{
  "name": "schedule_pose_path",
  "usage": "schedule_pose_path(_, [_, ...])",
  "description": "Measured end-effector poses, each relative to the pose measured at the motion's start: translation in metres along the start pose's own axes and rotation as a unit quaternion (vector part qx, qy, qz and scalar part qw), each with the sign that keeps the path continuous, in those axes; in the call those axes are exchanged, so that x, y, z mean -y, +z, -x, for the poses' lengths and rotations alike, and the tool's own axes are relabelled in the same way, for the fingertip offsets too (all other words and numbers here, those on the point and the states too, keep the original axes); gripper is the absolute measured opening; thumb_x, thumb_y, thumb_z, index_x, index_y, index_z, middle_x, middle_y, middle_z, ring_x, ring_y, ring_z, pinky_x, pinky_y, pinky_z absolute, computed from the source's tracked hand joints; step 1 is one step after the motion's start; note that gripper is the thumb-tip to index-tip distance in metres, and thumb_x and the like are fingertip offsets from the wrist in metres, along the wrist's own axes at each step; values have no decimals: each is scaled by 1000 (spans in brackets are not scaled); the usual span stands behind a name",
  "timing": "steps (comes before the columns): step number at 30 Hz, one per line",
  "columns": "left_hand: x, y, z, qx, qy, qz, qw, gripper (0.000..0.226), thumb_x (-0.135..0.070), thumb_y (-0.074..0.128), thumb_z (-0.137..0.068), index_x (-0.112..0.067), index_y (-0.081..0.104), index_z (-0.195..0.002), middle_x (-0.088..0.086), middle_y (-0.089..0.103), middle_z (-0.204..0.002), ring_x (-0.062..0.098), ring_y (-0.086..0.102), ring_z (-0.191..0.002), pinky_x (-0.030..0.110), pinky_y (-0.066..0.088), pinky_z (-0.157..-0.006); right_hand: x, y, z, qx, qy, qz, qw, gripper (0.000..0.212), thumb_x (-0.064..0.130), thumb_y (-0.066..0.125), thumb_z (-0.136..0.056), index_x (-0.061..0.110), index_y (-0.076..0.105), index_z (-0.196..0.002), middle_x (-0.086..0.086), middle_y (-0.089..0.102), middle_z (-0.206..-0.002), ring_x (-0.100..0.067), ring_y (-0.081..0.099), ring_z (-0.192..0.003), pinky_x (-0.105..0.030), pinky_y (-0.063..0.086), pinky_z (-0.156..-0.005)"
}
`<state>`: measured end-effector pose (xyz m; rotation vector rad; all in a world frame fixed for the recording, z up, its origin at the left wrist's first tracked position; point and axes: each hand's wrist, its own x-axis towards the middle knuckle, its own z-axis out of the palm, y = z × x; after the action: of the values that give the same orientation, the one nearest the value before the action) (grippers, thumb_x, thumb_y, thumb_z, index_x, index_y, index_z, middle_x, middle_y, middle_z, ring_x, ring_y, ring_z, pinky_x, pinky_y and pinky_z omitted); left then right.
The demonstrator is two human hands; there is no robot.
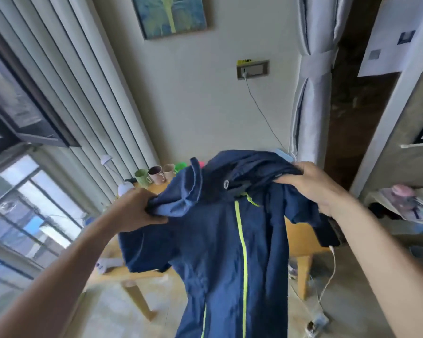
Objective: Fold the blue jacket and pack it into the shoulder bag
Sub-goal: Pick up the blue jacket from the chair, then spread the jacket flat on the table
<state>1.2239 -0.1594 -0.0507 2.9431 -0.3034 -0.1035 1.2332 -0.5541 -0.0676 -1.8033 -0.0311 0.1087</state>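
Holding the blue jacket up over the wooden table, our left hand and right hand each clutch a shoulder so it hangs straight for folding; probably the bag is out of view.

Home room: curtained window left, tree painting on far wall, mugs on wooden table.

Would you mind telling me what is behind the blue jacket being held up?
Behind the blue jacket stands a wooden table with mugs at its far left corner. The jacket covers most of the tabletop, so anything lying there is hidden, and no shoulder bag shows.
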Motion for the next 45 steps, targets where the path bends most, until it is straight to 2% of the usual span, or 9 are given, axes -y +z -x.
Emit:
schedule_pose_path(4, [32, -3, -15, 74, -61, 89, 991, 24, -45, 90, -66, -35, 69, -62, -11, 66, -57, 2, 58, -56, 20, 46, -57, -14, -27, -34, 188, 17, 141, 972, 42, 29, 86, -76, 21, 72, -115, 2, 79, -109, -18, 73, -106, -39, 56, -95])
schedule_pose_path(9, [57, -33, -70, 177, -89, 167, 966, 16, -22, 86, -64, -20, 75, -75, 9, 77, -79, 10, 71, -69, 29, 58, -68, -5, -57, -107, 250, 56, 166, 952, 34, 21, 89, -69, 11, 78, -100, -5, 80, -103, -25, 75, -101, -37, 58, -91])
schedule_pose_path(12, [80, -19, -147, 116, -102, 207, 966, 23, 4, 66, -78, -16, 77, -76, 11, 77, -79, 20, 73, -76, 38, 60, -73, -7, -59, -185, 190, 50, 219, 956, 36, 22, 91, -67, 13, 78, -99, -4, 81, -102, -22, 74, -98, -35, 56, -91])
schedule_pose_path(18, [126, 104, -309, 75, -107, 210, 969, 16, -10, 60, -69, -21, 60, -57, 1, 59, -60, 20, 52, -67, 33, 41, -66, -78, -15, -361, -67, 77, 402, 910, 10, 12, 72, -75, 17, 71, -84, -12, 75, -95, -34, 66, -87, -37, 56, -73])
schedule_pose_path(25, [185, 217, -408, 77, -229, 285, 928, 24, 8, 51, -72, -9, 55, -56, -2, 47, -49, 20, 41, -56, 28, 31, -55, -129, 53, -484, -170, 104, 414, 888, 37, 0, 56, -80, 22, 69, -108, -7, 71, -116, -34, 65, -104, -37, 54, -81])
schedule_pose_path(33, [246, 239, -409, -26, -386, 364, 847, 14, 4, 52, -91, 2, 65, -96, 16, 56, -88, 23, 52, -86, 34, 39, -71, -198, 132, -368, 94, 68, 382, 917, 48, 20, 75, -74, 32, 59, -117, 7, 59, -119, -20, 64, -104, -42, 53, -83])
schedule_pose_path(37, [258, 242, -387, -70, -515, 287, 805, 58, -23, 66, -84, 1, 48, -135, 27, 56, -123, 42, 54, -121, 43, 42, -91, -242, 129, -314, 335, 254, 395, 817, 39, 55, 67, -80, 25, 73, -103, 9, 74, -92, -7, 65, -80, -29, 52, -72])
schedule_pose_path(41, [203, 247, -374, -174, -357, 128, 909, 64, -23, 62, -83, -9, 37, -141, 25, 39, -145, 42, 33, -135, 52, 22, -113, -308, 89, -330, 86, 295, 403, 862, 45, 48, 67, -87, 21, 64, -123, -3, 68, -125, -22, 64, -115, -36, 52, -93])
schedule_pose_path(45, [138, 302, -394, -39, -99, 86, 991, 49, -36, 67, -88, -18, 53, -132, 10, 61, -129, 34, 46, -122, 46, 37, -104, -349, 77, -350, 60, 321, 418, 848, 97, 56, 73, -81, 19, 26, -157, -18, 37, -153, -39, 35, -142, -46, 37, -112])
